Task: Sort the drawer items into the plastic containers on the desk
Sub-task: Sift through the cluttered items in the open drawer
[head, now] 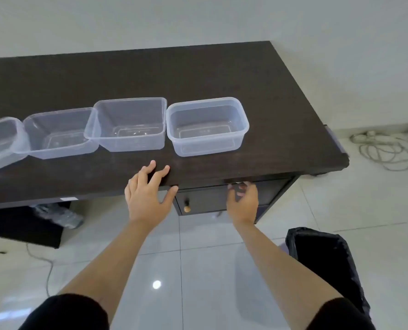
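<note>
Containers (pixel 129 125): four clear tubs in a row on the desk (pixel 198 75), all empty.
Left hand (pixel 148 194): fingers spread, resting on the desk edge.
Right hand (pixel 242 201): fingers curled at the drawer (pixel 205 198) top, drawer looks closed.
Progress: sorting not begun; items unseen.

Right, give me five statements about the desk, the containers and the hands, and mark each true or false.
1. Four clear plastic containers stand in a row on the dark desk. True.
2. The rightmost container holds sorted items. False: it looks empty, like the others.
3. The left hand rests spread on the desk's front edge. True.
4. The right hand grips the round knob. False: its fingers curl at the top edge of the drawer, to the right of the knob.
5. A coiled cable lies on the desk. False: it lies on the floor to the desk's right.
</note>
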Tool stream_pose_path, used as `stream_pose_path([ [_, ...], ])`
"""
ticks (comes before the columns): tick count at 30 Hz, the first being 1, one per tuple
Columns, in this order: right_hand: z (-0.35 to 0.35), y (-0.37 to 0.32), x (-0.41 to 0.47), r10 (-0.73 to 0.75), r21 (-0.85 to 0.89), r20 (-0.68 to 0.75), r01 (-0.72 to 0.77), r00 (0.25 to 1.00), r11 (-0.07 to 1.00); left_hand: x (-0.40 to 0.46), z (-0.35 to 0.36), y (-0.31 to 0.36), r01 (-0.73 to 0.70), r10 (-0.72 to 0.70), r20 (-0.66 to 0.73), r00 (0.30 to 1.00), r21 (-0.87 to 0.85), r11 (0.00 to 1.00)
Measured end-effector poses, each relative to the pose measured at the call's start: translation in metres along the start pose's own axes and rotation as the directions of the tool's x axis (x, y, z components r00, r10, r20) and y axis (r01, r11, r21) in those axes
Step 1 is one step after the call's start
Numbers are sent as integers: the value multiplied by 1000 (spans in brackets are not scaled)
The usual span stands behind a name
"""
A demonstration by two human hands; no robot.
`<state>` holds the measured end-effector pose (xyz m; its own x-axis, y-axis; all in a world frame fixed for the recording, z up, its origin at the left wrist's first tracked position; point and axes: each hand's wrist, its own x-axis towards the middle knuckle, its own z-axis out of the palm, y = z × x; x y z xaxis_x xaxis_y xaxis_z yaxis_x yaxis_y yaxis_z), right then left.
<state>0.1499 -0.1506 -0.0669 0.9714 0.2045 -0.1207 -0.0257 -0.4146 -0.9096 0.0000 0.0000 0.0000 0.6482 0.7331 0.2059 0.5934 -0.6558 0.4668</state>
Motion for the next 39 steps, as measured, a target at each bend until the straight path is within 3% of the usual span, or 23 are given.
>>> stream_pose_path([
  [7,22,-7,17,134,275,-176,-82,975,958,1,6,-1,-20,22,-46,999,39,999],
  [20,19,-4,12,150,424,-249,-31,957,905,3,8,-4,-35,36,-66,997,19,999],
  [24,3,10,-21,123,434,-284,13,951,901,3,8,-4,-39,40,-74,996,18,999],
  [29,-24,34,-62,180,454,-251,-49,951,890,2,7,-4,-38,39,-50,998,26,999],
  [39,-56,35,-82,137,316,-145,-86,980,945,-68,11,37,114,-97,152,984,-108,988],
])
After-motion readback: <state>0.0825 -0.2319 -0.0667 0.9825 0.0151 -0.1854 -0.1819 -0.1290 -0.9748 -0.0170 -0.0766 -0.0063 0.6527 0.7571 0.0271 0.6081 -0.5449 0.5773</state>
